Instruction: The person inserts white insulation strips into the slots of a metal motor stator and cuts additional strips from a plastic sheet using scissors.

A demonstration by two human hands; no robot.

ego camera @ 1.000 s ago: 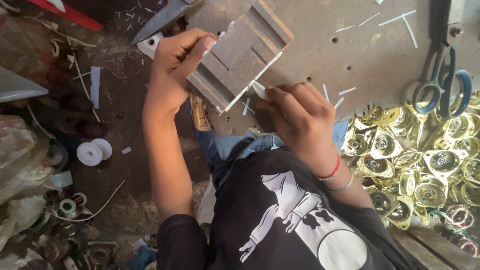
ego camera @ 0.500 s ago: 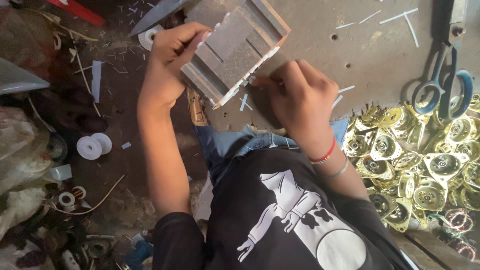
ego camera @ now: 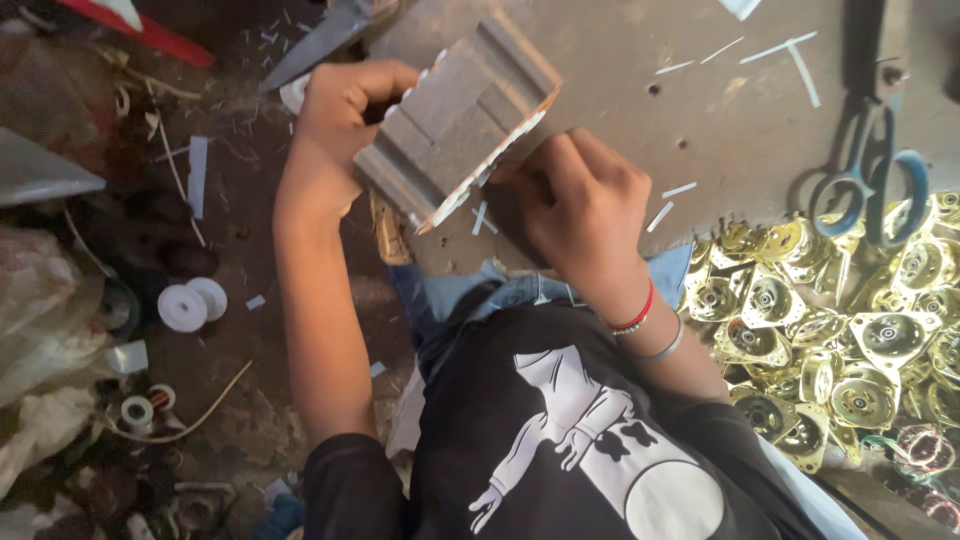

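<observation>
My left hand (ego camera: 338,115) grips a grey ribbed metal block (ego camera: 462,112), a stack of steel plates with white strips showing along its edges. The block is tilted above a grey workbench (ego camera: 700,110). My right hand (ego camera: 575,195) is at the block's lower edge, its fingers pressed against a white strip there; the fingertips are hidden by the hand itself. A red band and a grey band circle my right wrist.
Blue-handled scissors (ego camera: 870,185) lie on the bench at the right. Several gold-coloured metal covers (ego camera: 850,330) are heaped below them. White strips litter the bench. White tape rolls (ego camera: 190,303), scraps and bags lie on the dirty floor at the left.
The block has turned and lifted a little toward the top of the view. My right hand has moved in closer under its lower edge.
</observation>
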